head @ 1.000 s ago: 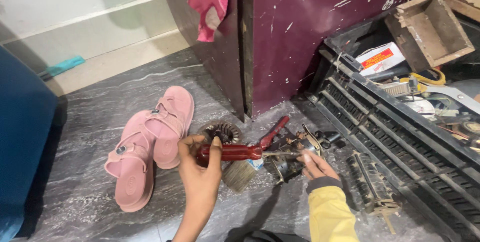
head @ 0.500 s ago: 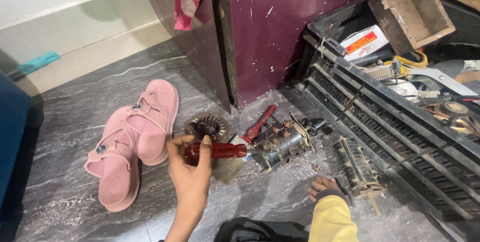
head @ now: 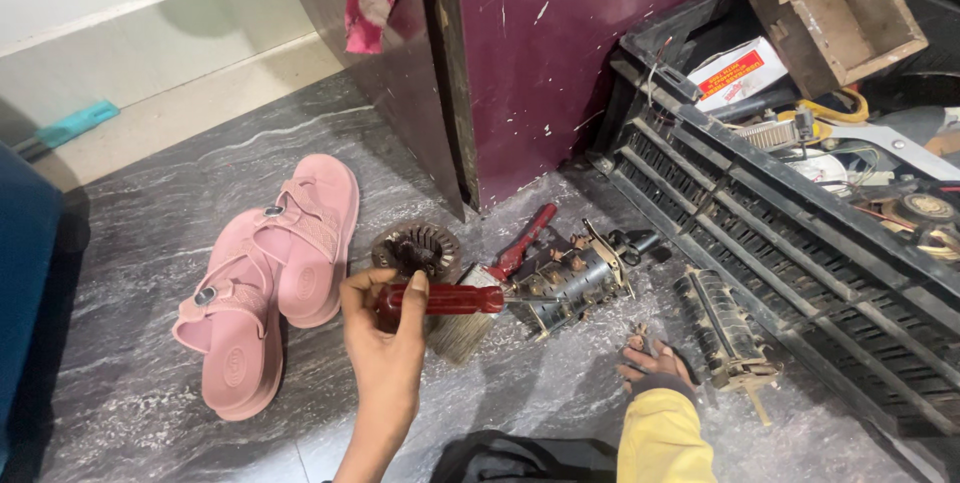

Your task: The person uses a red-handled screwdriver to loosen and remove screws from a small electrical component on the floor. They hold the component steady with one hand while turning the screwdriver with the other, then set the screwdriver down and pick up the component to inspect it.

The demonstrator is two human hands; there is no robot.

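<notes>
My left hand (head: 385,328) grips the red handle of a screwdriver (head: 450,298), whose metal tip points right at a grey metal switch assembly (head: 578,283) lying on the marble floor. My right hand (head: 655,365), in a yellow sleeve, rests fingers spread on the floor to the right of the assembly, touching small loose parts and holding nothing. A paint brush (head: 468,318) lies under the screwdriver, red-handled pliers (head: 522,240) lie just behind it, and a round toothed metal part (head: 418,246) sits to the left.
Two pink sandals (head: 270,278) lie at the left. A maroon cabinet (head: 560,53) stands behind. At the right is a black slatted grille (head: 800,253), with a finned metal piece (head: 725,328) in front and a wooden box (head: 840,8), wires and parts behind.
My right hand has left the switch assembly and dropped to the floor on its right. The left hand keeps the screwdriver, now pointed at the assembly. The view has shifted slightly.
</notes>
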